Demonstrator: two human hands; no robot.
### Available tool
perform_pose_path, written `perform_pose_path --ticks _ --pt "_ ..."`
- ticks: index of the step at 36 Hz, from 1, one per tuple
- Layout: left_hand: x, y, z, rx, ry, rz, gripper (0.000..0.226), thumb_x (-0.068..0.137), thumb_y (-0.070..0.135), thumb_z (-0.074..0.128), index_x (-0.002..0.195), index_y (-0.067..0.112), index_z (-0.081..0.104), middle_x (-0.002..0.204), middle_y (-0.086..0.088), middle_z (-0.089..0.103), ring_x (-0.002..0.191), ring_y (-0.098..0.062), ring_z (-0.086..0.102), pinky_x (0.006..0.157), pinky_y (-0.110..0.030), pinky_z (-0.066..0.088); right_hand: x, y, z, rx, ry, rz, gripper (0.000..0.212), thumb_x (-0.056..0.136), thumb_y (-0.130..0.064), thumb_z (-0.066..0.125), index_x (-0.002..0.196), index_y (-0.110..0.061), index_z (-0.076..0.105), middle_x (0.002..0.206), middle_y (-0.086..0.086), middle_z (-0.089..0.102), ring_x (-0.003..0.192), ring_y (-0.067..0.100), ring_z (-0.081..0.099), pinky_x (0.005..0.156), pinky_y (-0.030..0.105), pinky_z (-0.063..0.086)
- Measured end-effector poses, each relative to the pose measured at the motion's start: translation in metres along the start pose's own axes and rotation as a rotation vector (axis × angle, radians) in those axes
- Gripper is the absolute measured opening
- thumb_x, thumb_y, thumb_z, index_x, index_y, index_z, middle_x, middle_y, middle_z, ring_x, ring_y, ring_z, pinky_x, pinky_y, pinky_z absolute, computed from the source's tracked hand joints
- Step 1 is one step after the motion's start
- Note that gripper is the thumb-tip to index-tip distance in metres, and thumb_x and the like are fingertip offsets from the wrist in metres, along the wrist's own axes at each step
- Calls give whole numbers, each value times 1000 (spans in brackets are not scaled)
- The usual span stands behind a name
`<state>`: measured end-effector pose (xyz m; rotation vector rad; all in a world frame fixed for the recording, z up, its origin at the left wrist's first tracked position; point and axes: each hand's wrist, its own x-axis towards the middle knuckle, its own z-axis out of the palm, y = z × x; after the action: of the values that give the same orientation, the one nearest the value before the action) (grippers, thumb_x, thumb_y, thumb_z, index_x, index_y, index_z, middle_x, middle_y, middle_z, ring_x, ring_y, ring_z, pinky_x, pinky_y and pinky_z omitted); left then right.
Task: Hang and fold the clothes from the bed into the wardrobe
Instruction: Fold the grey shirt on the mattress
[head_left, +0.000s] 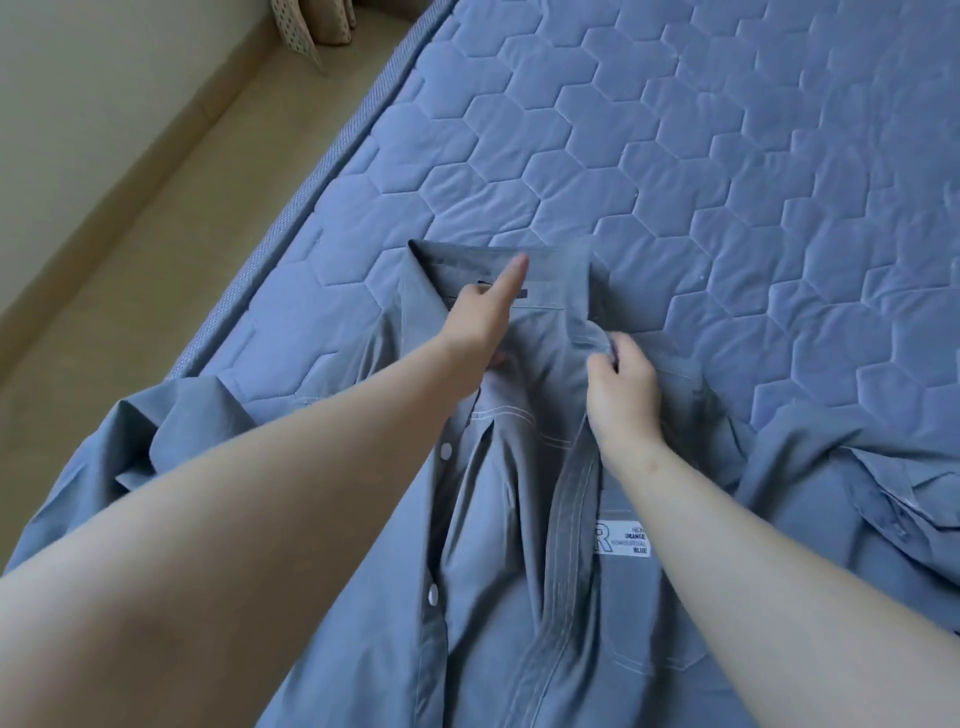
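Observation:
A grey-blue button-up shirt (498, 545) lies face up on the bed (701, 156), collar away from me, front placket partly open, white buttons down its left edge and a white printed label on the right chest. My left hand (480, 322) rests at the collar's left side, index finger stretched out over the inside of the collar, the other fingers curled into the fabric. My right hand (621, 382) pinches the right collar point between thumb and fingers. Both sleeves spread out to the sides, crumpled.
The bed wears a blue quilted cover with a hexagon pattern; its left edge runs diagonally. A beige floor (130, 249) lies to the left, with a patterned curtain hem (296, 26) at the top left. The wardrobe is out of view.

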<state>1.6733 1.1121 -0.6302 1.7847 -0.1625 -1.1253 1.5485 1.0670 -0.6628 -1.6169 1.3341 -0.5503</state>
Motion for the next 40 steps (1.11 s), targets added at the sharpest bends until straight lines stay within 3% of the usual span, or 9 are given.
perform_pose_path --ticks 5,8,12,15,20,24,29,34,40 --pt "-3 10 5 68 -143 109 37 85 46 61 113 23 53 105 4 61 89 -12 59 77 -30 45 -5 0 10 18 -278 -63 34 89 -14 50 121 -23 58 122 -1 63 115 18 57 104 37 41" --pt "3 8 -2 113 103 211 40 85 21 66 122 15 51 102 -1 64 77 -11 59 65 -19 46 -5 -14 19 97 -393 -11 41 94 -8 48 134 -17 49 126 -8 54 123 11 48 109 29 33" --pt "0 -6 -24 289 434 248 21 93 21 45 108 16 58 112 -2 62 102 -20 57 85 -26 43 -7 -19 36 -110 -664 7 43 94 -9 49 137 -7 43 141 10 42 133 22 37 108 26 26" --pt "1 -23 -38 363 536 137 28 91 19 40 116 17 54 126 -10 49 115 -29 49 96 -42 42 -7 -13 40 -175 -589 9 40 93 -8 48 132 1 47 142 14 42 130 25 38 96 20 29" --pt "5 -35 -52 170 530 -276 51 89 27 52 133 4 39 138 -19 40 125 -36 43 103 -42 38 -10 -3 32 -178 -400 32 38 92 -15 49 130 -20 52 134 0 52 121 14 48 87 15 29" --pt "-1 -24 -49 -95 352 -258 20 89 24 59 102 8 60 77 -7 59 64 -26 54 62 -25 44 -14 4 31 -209 -428 67 38 90 -14 51 128 -19 53 134 1 51 121 14 46 88 16 29" --pt "7 -15 -54 -123 309 -201 18 91 25 59 102 12 55 100 -3 51 61 -12 46 42 -19 33 -12 6 35 -171 -471 95 41 89 -14 55 130 -17 51 136 1 49 117 11 45 90 16 28" --pt "19 -5 -53 -46 318 -165 33 87 40 62 76 16 43 72 -1 44 61 -15 44 49 -24 31 -10 7 34 -176 -523 94 46 88 -15 56 133 -18 47 139 0 45 122 13 44 90 18 29" --pt "32 -2 -58 319 505 -123 56 81 53 57 112 7 53 119 -13 59 109 -33 55 93 -40 46 -4 9 34 -170 -596 131 48 88 -17 57 135 -16 45 141 1 43 128 14 41 96 20 29"
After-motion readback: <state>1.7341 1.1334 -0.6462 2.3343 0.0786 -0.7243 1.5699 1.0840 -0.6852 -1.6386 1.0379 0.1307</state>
